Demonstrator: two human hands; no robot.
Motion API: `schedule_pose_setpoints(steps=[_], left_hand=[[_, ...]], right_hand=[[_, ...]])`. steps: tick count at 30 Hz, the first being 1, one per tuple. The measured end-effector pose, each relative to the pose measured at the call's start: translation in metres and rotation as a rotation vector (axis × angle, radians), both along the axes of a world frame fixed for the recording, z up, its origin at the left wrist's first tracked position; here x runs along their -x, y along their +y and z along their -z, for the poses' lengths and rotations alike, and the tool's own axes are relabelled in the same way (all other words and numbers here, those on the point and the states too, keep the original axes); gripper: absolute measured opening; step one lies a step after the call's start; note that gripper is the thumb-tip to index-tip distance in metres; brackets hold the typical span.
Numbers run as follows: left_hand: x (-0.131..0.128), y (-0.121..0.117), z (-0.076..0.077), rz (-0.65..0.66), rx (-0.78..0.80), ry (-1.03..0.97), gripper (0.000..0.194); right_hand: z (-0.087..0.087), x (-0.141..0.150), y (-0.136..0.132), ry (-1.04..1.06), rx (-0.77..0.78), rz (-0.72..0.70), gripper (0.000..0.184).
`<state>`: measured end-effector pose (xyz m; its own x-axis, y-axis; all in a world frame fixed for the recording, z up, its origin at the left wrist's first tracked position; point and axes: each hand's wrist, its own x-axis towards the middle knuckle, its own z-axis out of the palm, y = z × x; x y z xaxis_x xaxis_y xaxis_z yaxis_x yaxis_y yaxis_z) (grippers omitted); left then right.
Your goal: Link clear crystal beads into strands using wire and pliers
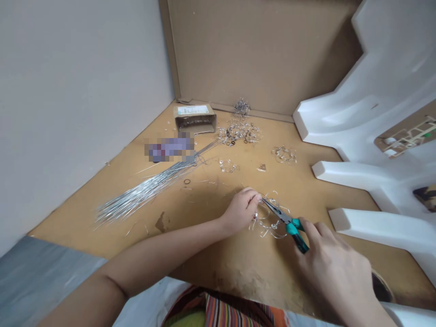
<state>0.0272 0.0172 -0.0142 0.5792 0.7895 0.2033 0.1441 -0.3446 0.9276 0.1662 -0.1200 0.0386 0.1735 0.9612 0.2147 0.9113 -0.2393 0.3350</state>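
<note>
My right hand [335, 259] is wrapped round the green-handled needle-nose pliers [284, 217]. Their tips reach up to the fingers of my left hand [242, 206], at the edge of a ring of wire and clear beads [272, 225]. Pinched between the left thumb and fingers is part of this beaded wire ring. Loose wire ends stick out all around it. Whether the plier jaws are fully closed on the wire is too small to tell.
A bundle of straight wires [146, 193] lies to the left. Behind it are a small open cardboard box [195, 119] and a pile of beaded wire pieces [240, 131]. Another beaded ring [284, 154] lies further right. White moulded plastic [361, 175] borders the right side.
</note>
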Motion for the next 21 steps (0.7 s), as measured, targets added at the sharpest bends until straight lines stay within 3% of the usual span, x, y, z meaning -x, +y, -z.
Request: schedule_pose_setpoints(steps=[8, 21], left_hand=[[0.0, 0.002, 0.007, -0.003, -0.201, 0.034, 0.025], [0.003, -0.004, -0.002, -0.093, -0.127, -0.09, 0.028]], right_hand=[[0.011, -0.001, 0.004, 0.074, -0.013, 0.024, 0.022], [0.019, 0.003, 0.0, 0.048, -0.189, -0.016, 0.029]])
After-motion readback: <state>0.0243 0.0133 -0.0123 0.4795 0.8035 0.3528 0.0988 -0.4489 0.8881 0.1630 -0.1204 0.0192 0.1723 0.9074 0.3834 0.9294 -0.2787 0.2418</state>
